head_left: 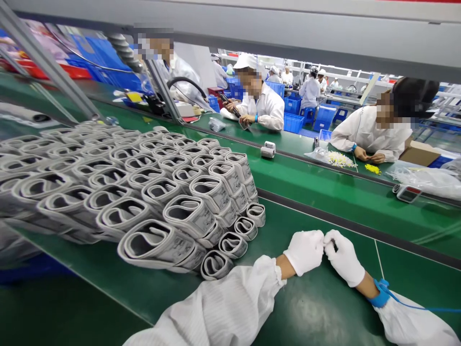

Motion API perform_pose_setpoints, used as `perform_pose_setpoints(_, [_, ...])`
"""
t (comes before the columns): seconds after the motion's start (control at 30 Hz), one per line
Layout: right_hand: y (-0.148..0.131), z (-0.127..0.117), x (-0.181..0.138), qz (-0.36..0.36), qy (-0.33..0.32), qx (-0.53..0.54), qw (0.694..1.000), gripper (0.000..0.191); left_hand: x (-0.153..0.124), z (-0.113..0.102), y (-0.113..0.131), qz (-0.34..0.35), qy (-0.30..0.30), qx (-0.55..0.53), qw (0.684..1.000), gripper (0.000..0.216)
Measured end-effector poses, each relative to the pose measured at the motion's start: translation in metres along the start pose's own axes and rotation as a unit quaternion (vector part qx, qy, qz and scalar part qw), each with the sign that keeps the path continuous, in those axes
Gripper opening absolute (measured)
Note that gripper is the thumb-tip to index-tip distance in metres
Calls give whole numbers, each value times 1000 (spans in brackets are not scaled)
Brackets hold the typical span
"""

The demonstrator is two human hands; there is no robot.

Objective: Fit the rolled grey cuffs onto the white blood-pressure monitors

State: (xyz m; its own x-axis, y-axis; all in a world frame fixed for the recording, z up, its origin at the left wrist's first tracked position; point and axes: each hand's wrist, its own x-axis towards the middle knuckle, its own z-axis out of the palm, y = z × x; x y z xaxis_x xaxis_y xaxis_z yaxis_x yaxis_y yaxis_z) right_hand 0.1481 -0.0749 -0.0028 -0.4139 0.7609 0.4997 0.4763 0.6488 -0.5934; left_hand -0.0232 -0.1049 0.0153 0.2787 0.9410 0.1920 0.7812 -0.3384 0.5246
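Observation:
My left hand [305, 252], in a white glove, is closed above the green tabletop [309, 312]. Its fingertips meet those of my right hand [343, 255], also gloved in white and pinched, with a blue wrist strap [382, 293] on that arm. Whatever lies between the fingertips is too small or too hidden to make out. To the left of my hands, rolled grey cuffs [158, 245] stand on end in stacked rows. Several smaller rolls [233, 244] line the near right side of the stack.
A green conveyor belt [306, 175] runs beyond my table, with a small white device [268, 150] at its far edge. Co-workers [268, 103] sit across it. Yellow pieces [372, 168] lie before one of them. A grey metal beam [252, 24] crosses overhead.

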Motion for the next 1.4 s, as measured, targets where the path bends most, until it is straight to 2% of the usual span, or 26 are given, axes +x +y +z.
perform_pose_setpoints(0.27, [4, 0, -3, 13, -22, -4, 1000, 16, -1, -1, 2, 8, 12, 5, 1000, 15])
perform_pose_setpoints(0.93, [-3, 2, -1, 29, -20, 11, 999, 20, -1, 3, -2, -4, 35, -15, 999, 6])
perform_pose_setpoints(1.4, [-2, 2, -5, 5, -16, -14, 1000, 25, -3, 6, -3, 19, 77, 1, 997, 11])
